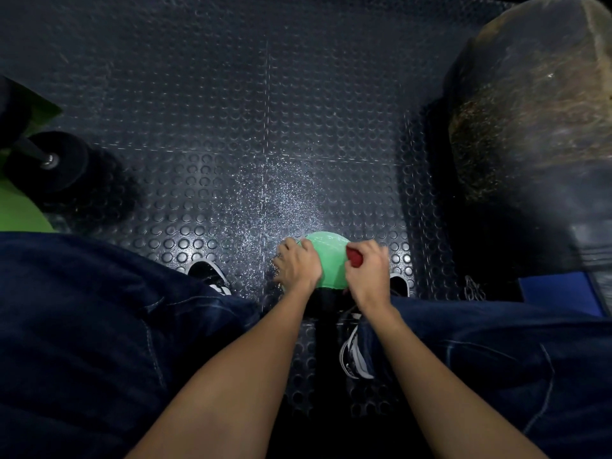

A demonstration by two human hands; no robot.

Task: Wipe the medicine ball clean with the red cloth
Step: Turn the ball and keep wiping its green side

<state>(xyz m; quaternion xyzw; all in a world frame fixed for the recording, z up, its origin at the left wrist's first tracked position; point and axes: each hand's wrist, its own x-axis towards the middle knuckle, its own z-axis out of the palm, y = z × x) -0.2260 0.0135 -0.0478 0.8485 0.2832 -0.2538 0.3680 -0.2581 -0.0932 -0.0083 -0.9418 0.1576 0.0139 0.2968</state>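
The green medicine ball (329, 260) sat on the floor (231, 127) between the person's feet, low in the middle of the view and just in front of the crouched legs. The red cloth (354, 258) was bunched into a small wad and pressed against the ball's upper right side. The right hand (369, 270) gripped that wad, its fingers curled tightly round it so that only a little red showed at the thumb side. The left hand (298, 265) lay against the ball's left side, gripping nothing, with its fingers spread and following the curve. Both bare forearms reached down from the bottom edge to the ball.

Dark blue jeans (99, 326) filled the lower left and lower right. A black-and-white shoe (208, 274) showed left of the ball, and another striped shoe (356, 352) lay under the right forearm. The floor was dark rubber with round studs, and pale speckles were scattered over it just beyond the ball. Well to the left stood a black round weight (49, 160) on a metal bar, beside something bright green (20, 210). At the right rose a big worn, dark bag (530, 111), with a blue object (556, 289) and a short chain (475, 288) near its base.
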